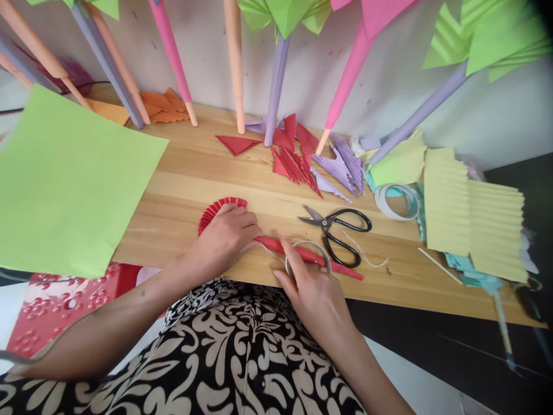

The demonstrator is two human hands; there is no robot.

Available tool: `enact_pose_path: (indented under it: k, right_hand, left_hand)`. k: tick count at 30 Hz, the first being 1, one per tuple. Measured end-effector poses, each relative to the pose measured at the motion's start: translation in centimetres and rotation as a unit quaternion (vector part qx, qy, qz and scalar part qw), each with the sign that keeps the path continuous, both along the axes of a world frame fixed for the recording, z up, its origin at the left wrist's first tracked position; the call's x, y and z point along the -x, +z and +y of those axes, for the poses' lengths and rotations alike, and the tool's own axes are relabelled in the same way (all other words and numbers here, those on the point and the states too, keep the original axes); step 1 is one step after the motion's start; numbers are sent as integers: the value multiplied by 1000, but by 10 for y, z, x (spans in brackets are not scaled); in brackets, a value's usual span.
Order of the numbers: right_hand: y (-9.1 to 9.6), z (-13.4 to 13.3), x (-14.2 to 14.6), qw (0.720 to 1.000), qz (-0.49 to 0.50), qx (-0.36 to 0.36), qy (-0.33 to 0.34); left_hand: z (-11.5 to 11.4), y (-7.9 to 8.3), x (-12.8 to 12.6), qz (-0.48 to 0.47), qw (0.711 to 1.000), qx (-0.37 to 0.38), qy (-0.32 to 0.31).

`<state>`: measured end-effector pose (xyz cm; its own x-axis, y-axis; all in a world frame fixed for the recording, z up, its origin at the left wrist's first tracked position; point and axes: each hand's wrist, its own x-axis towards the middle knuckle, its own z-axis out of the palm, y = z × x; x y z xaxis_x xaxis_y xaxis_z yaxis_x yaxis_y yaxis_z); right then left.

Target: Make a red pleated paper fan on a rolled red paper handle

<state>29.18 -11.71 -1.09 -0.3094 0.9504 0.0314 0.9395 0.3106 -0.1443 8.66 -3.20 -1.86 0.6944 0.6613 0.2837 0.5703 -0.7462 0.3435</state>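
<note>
The L hand (231, 230) was shut tight on the red paper fan (211, 214), w/ its fingers over the spot where the folds met the red stick (345, 270). The fan was on the front part of the wood tabletop (173, 213), & its stick pointed off to the right. The R hand (317, 291) was on a tape ring (327, 253), w/ thumb & pointer finger spread. Couldn't tell how tight it held, b/c the other fingers were hidden. A thin strip ran btwn the ring & the L hand. The hands were apart, but nr each other.

Black-handled scissors (325, 222) lay open just past the ring, w/ white string (367, 253) beside them. Behind were red scraps (294, 164) & purple scraps (345, 164). Farther right sat a white tape roll (382, 204) & yellow folded paper (447, 202). A big green sheet (78, 184) was on the left.
</note>
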Motion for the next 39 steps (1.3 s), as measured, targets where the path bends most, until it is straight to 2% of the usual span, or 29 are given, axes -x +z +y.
enact_pose_path:
  k: [5, 10, 12, 14, 17, 20, 23, 26, 28, 29, 34, 39]
  right_hand:
    - [8, -12, -8, 999, 23, -6, 42]
    - [31, -21, -19, 994, 64, -43, 74]
    - [39, -15, -33, 993, 66, -74, 64]
    - [43, 0, -54, 994, 46, -99, 26]
    - [39, 27, -87, 995, -34, -95, -26]
    - [27, 48, -109, 995, -83, -61, 6]
    - [18, 54, -115, 994, -91, -30, 51]
    - [16, 54, -116, 993, -92, -22, 74]
    - [17, 54, -117, 992, -95, -17, 79]
    - [17, 56, -118, 992, -94, -13, 83]
    - [17, 67, -125, 991, -77, -26, 103]
    - [10, 76, -134, 991, -64, -35, 114]
  left_hand:
    - [1, -3, 2, -5, 1000, 5, -3]
    - [1, -6, 9, -12, 999, 1, -32]
    - [1, -6, 11, -18, 999, 3, -44]
    - [2, -6, 14, -25, 998, 2, -54]
    - [1, -3, 18, -28, 998, 0, -49]
    - [-8, 5, 23, -61, 998, -26, -4]
    - [-28, 17, 20, -96, 995, -21, 22]
    - [-49, 22, 6, -103, 991, 39, -75]
    - [-57, 18, -7, -93, 986, 65, -125]
    - [-59, 14, -13, -85, 986, 68, -129]
    - [-61, -7, -30, -16, 995, 27, -96]
    - [-67, -12, -21, -20, 997, 3, -76]
